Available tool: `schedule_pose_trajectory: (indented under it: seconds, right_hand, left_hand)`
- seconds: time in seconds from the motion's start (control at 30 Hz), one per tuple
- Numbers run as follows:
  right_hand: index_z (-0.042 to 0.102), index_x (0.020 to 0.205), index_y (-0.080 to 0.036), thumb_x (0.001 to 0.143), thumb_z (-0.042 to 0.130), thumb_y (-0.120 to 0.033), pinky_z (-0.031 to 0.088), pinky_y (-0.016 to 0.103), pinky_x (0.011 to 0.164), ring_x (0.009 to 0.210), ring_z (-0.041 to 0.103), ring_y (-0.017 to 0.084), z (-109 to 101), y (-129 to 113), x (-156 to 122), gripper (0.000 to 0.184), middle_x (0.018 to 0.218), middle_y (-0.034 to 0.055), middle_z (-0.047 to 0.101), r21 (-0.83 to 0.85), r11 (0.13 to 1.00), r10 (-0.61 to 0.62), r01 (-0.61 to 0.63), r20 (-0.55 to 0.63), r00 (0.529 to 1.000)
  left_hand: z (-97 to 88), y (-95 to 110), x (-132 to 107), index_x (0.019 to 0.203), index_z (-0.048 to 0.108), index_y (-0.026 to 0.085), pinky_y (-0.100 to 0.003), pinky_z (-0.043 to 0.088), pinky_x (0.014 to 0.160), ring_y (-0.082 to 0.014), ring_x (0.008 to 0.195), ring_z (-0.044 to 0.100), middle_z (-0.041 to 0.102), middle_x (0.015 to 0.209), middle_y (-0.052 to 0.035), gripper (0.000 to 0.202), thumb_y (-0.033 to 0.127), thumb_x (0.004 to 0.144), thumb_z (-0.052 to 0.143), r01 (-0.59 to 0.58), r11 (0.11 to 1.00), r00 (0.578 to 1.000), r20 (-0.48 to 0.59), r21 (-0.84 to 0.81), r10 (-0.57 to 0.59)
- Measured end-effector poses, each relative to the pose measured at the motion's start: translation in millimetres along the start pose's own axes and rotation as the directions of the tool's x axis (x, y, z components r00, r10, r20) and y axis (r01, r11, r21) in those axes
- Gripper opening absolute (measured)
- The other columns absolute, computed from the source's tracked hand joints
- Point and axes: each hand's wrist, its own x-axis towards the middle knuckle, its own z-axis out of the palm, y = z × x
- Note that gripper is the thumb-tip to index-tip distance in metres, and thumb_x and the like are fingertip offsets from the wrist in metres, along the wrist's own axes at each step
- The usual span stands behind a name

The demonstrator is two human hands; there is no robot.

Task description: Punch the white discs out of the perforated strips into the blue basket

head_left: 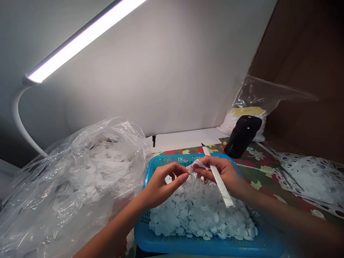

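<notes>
My left hand [163, 182] and my right hand [224, 172] meet above a blue plastic basket [188, 243]. Together they pinch a small white sheet piece [197, 164] between their fingertips. My right hand also holds a long white craft knife [219, 179], its blade pointing up and away from me. The basket is heaped with several small white round discs [199, 215] that lie right under both hands.
A big clear plastic bag [72, 179] of white punched scraps fills the left. A punched white sheet [311, 175] lies at the right on a patterned mat. A black object [242, 136] and a clear bag [258, 104] stand behind. A lit lamp bar [83, 37] hangs overhead.
</notes>
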Motion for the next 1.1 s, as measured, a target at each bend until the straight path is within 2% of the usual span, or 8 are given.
schedule_pose_trajectory:
  seconds: [0.23,0.37,0.5,0.67,1.1]
  right_hand:
    - [0.061,0.08,-0.02,0.08,0.063,-0.032,0.044,0.019,0.054,0.059,0.05,0.008,1.6,-1.0,0.0,0.012,0.072,-0.003,0.056,0.065,0.998,0.016,-0.014,-0.03,0.999]
    - [0.059,0.079,-0.02,0.081,0.062,-0.03,0.045,0.018,0.054,0.06,0.05,0.007,2.0,-0.9,-0.6,0.01,0.073,-0.0036,0.056,0.066,0.998,0.0,0.002,-0.037,0.999]
    - [0.058,0.079,-0.021,0.082,0.061,-0.031,0.045,0.018,0.055,0.061,0.051,0.008,1.6,0.4,-2.0,0.011,0.075,-0.0032,0.056,0.061,0.998,-0.001,0.001,-0.001,1.0]
    - [0.057,0.079,-0.022,0.083,0.06,-0.032,0.041,0.019,0.055,0.059,0.047,0.007,0.9,3.6,-3.3,0.011,0.071,-0.0043,0.054,-0.002,1.0,-0.01,0.01,0.05,0.999]
    - [0.056,0.08,-0.022,0.084,0.058,-0.033,0.037,0.02,0.056,0.061,0.045,0.008,0.6,2.5,-3.8,0.011,0.071,-0.0043,0.051,-0.039,0.999,-0.002,0.007,0.108,0.994]
  left_hand:
    - [-0.8,0.1,0.0,0.098,0.056,0.018,-0.025,0.043,0.066,-0.0129,0.075,0.054,0.06,0.083,-0.0025,0.02,0.032,0.091,0.045,0.016,1.0,0.999,0.028,0.009,-0.016]
    - [-0.5,0.4,0.1,0.098,0.056,0.018,-0.025,0.042,0.064,-0.0126,0.074,0.054,0.06,0.082,-0.0018,0.019,0.032,0.091,0.044,0.019,0.999,0.996,0.084,0.037,-0.022]
    - [1.1,-0.9,0.2,0.092,0.057,0.018,-0.024,0.042,0.064,-0.0121,0.074,0.054,0.059,0.081,-0.0009,0.019,0.032,0.091,0.044,0.014,0.998,0.99,0.142,0.06,-0.023]
    - [1.6,-2.1,0.5,0.089,0.056,0.018,-0.023,0.042,0.064,-0.011,0.072,0.053,0.059,0.079,0.0004,0.019,0.032,0.091,0.044,0.012,0.996,0.984,0.174,0.091,-0.027]
    - [1.7,-1.6,0.2,0.087,0.054,0.018,-0.023,0.04,0.062,-0.0108,0.071,0.053,0.058,0.078,0.0008,0.02,0.033,0.092,0.042,0.002,0.993,0.982,0.186,0.115,-0.023]
